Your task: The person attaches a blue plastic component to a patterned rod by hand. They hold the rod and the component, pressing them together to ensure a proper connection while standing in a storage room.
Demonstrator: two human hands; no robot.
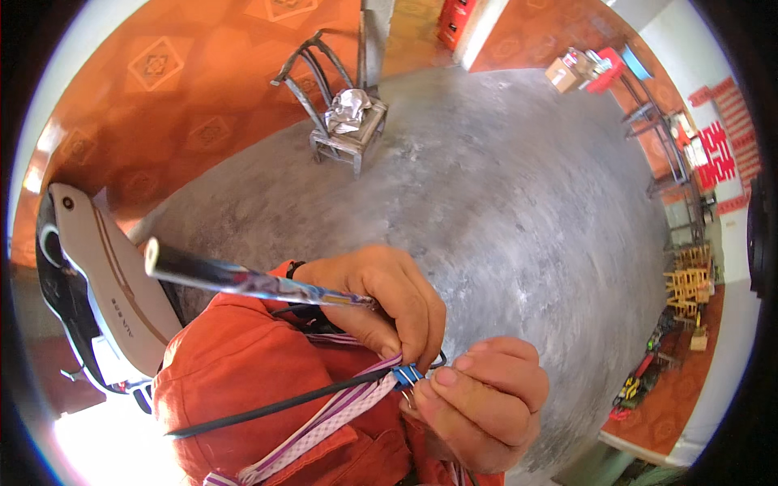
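Observation:
My left hand (387, 293) is closed, thumb and fingers pinching purple-and-white ribbons (328, 421) beside a small blue binder clip (408, 376). My right hand (486, 401) is also closed, its thumb and fingertips gripping the clip's wire handle. The ribbons and a black cord (275, 405) meet at the clip and trail over orange-red clothing (243, 356) on my lap. A slim rod with a printed pattern (243, 281) lies across the back of my left hand, its thicker, pale-ended side pointing left. How the rod is supported I cannot tell.
Grey concrete floor (519, 211) spreads ahead. A wooden chair (348, 138) holding a crumpled pale bundle stands by the orange wall. At left is a beige-and-black padded seat (113, 275). Along the right wall are a cardboard box (565, 74), a rack and wooden stools (689, 279).

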